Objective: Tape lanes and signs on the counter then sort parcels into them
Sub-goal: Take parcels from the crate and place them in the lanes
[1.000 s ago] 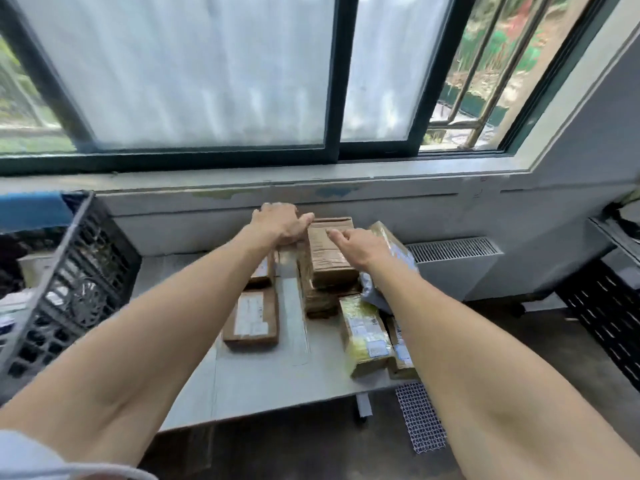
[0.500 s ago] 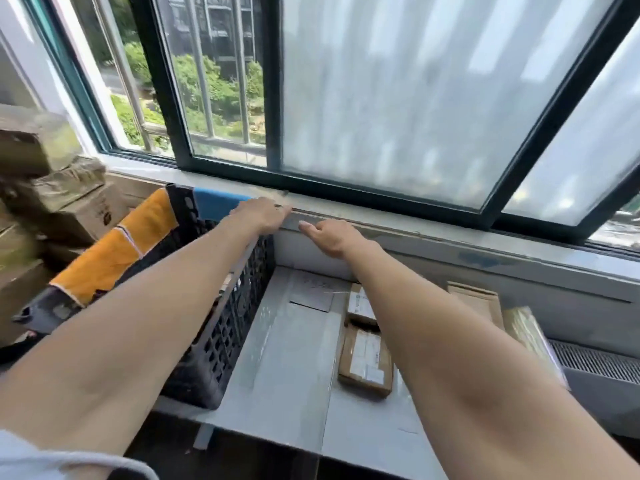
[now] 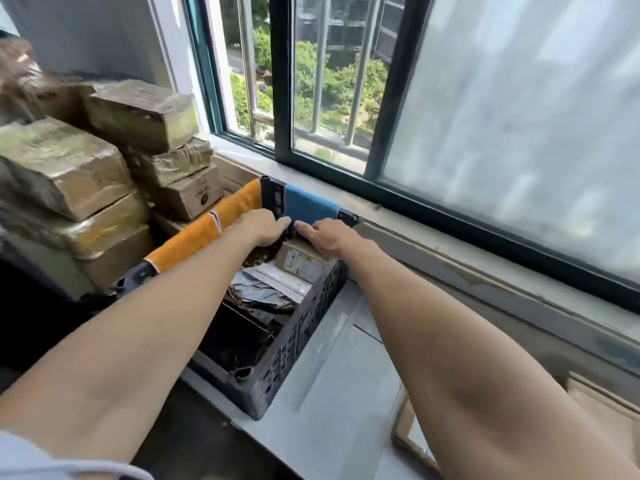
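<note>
Black perforated plastic forms the crate (image 3: pixel 294 348) that sits on the pale grey counter (image 3: pixel 346 393) below the window sill. Both of the person's bare arms reach forward into its far end. The left hand (image 3: pixel 259 228) hangs over the crate's far inner corner with its fingers curled downward, and the right hand (image 3: pixel 325 237) lies just beside it, palm down, on top of a brown cardboard parcel with a white label (image 3: pixel 299 259) that stands at the far end of the crate. The fingertips of the two hands almost meet. Whether either hand has closed around anything cannot be told, since the fingers dip out of sight behind the knuckles.

Lower in the crate lie a glossy black plastic mailer bag (image 3: pixel 256 296) and a grey-white flat envelope (image 3: pixel 277 277), one partly over the other. An orange cloth (image 3: pixel 207 233) is draped over the crate's left rim and a blue cloth (image 3: pixel 310 207) over its far rim. To the left of the crate stands a blurred stack of tape-wrapped brown cardboard boxes (image 3: pixel 97 168). At the lower right edge, the corner of a flat brown parcel (image 3: pixel 408 434) rests on the counter, well apart from the crate.
</note>
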